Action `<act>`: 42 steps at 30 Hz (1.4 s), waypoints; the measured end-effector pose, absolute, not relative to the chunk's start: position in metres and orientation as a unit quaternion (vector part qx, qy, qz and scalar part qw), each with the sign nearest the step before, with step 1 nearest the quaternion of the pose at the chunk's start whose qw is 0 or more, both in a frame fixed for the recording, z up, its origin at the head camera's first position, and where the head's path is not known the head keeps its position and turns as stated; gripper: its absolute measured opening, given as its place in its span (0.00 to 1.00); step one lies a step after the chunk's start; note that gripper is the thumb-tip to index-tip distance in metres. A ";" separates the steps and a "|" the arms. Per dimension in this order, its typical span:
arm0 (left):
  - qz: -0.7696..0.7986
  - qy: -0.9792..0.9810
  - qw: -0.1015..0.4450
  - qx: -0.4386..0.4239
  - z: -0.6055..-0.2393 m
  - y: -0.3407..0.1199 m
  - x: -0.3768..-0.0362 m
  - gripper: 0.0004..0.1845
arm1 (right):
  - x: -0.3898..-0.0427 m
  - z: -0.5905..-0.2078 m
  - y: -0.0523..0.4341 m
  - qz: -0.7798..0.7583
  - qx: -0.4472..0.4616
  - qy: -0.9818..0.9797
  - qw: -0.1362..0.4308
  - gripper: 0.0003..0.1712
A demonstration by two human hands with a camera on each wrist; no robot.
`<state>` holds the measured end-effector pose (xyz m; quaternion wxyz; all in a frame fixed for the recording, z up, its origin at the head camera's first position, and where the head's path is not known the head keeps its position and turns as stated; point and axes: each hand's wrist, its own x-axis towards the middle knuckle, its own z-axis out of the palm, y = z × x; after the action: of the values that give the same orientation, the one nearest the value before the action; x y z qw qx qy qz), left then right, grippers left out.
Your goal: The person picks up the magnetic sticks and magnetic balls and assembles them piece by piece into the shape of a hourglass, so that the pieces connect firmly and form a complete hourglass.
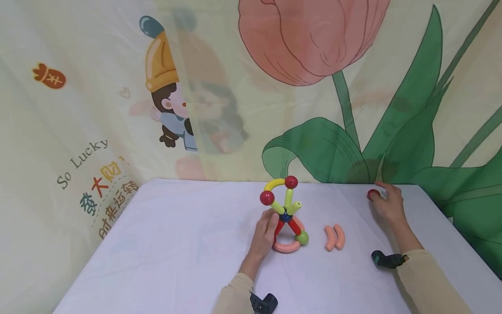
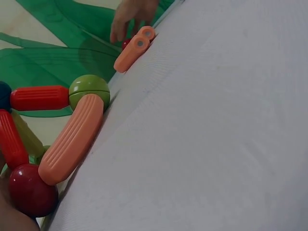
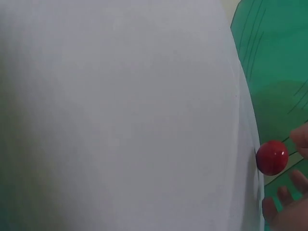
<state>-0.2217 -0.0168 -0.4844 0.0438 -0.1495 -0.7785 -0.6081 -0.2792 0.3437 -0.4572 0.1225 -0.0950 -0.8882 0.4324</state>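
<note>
A figure of magnetic balls and sticks [image 1: 293,226] stands upright on the table, with a blue ball at its centre. Red sticks and pink curved sticks form its base; yellow-green sticks, red balls and a yellow arc make up the top. My left hand [image 1: 262,237] holds its lower left side, by the dark red ball [image 2: 33,190] at the base. At the far right, my right hand [image 1: 390,206] is at a loose red ball [image 3: 272,158]. Thumb and fingers spread around that ball, with gaps showing in the right wrist view.
Two loose pink curved sticks [image 1: 339,237] lie side by side between the figure and my right arm. A white cloth covers the table [image 1: 176,244]. Behind its far edge hangs a printed curtain [image 1: 219,87] with a tulip and cartoon figures.
</note>
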 end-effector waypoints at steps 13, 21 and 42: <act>-0.678 -0.732 0.021 -0.061 -0.481 -0.021 -0.227 0.33 | -0.280 -0.482 0.337 0.439 -0.119 -0.882 0.124 0.25; -0.647 -0.755 0.040 -0.100 -0.481 -0.017 -0.231 0.24 | -0.274 -0.482 0.329 0.459 -0.163 -0.859 0.161 0.22; -0.633 -0.763 0.015 -0.135 -0.484 -0.017 -0.225 0.20 | -0.254 -0.483 0.323 0.531 -0.212 -0.807 0.148 0.26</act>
<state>-0.2248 -0.0172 -0.4837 0.0151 -0.1346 -0.7625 -0.6326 -0.2541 0.3228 -0.4830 0.1479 -0.2124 -0.8070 0.5308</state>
